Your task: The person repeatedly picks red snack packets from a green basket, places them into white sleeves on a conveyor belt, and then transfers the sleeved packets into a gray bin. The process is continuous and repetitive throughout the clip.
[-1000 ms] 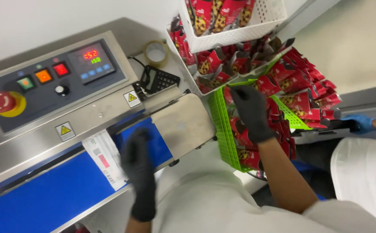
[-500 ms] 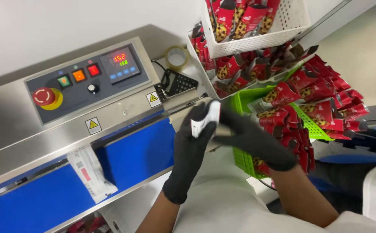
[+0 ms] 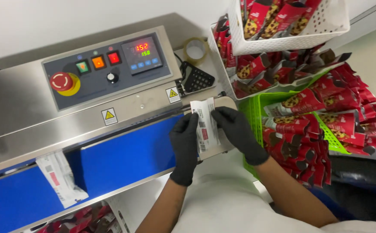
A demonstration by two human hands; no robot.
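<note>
At the far left a sealed white pouch (image 3: 61, 179) with a red label rides the blue conveyor belt (image 3: 123, 159) of the steel band sealer (image 3: 28, 103), whose control panel (image 3: 106, 69) carries a red stop button, lit switches and a small display. Just right of the belt's end, the left hand (image 3: 185, 144) in a black glove pinches the left edge of a second white packet (image 3: 205, 125), and the right hand (image 3: 237, 131), also gloved, pinches its right edge, so each grip is pressed shut on the packet, which stands upright between them at the mouth of the sealing slot. To feed it well, I judge the top edge should be held flat and level, free of folds, and kept square to the slot while the bottom settles on the belt, with fingertips kept below the seal line. Further right, a green crate (image 3: 257, 108) and white baskets (image 3: 326, 26) hold heaps of red cookie packets (image 3: 326, 116), close by the right forearm.
</note>
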